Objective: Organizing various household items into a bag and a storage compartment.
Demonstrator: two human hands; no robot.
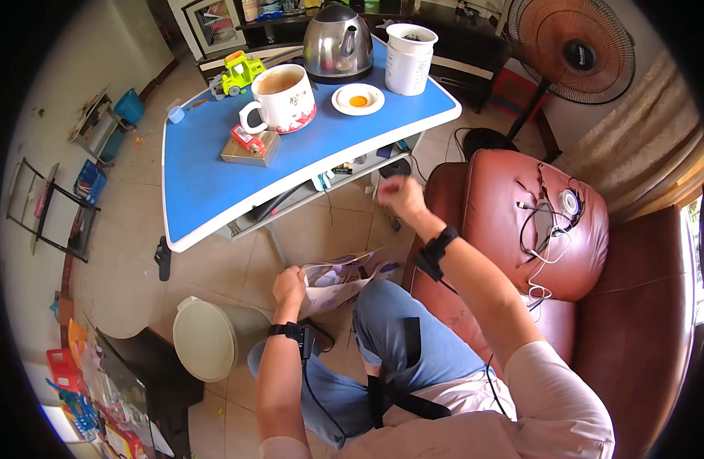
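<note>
My left hand [290, 287] grips the near left edge of a pale patterned bag [340, 281], whose mouth gapes above my knees. My right hand [399, 198] is raised above the bag's right side, near the blue table's front edge; it is blurred, with its fingers curled, and whether it holds anything is unclear. On the blue table [214, 201] are a white mug [286, 103] of brownish drink, a flat box [249, 150] with a red lighter [247, 137] on it, a steel kettle [337, 49], a white dish [357, 99], a white canister [409, 60] and a green toy vehicle [240, 72].
A pale lidded bin [205, 338] stands left of my legs. To the right is a reddish-brown leather sofa [501, 229] with coiled cables [535, 229] on its arm. A standing fan [575, 54] is behind it. Under the tabletop runs a shelf [352, 172] holding small items.
</note>
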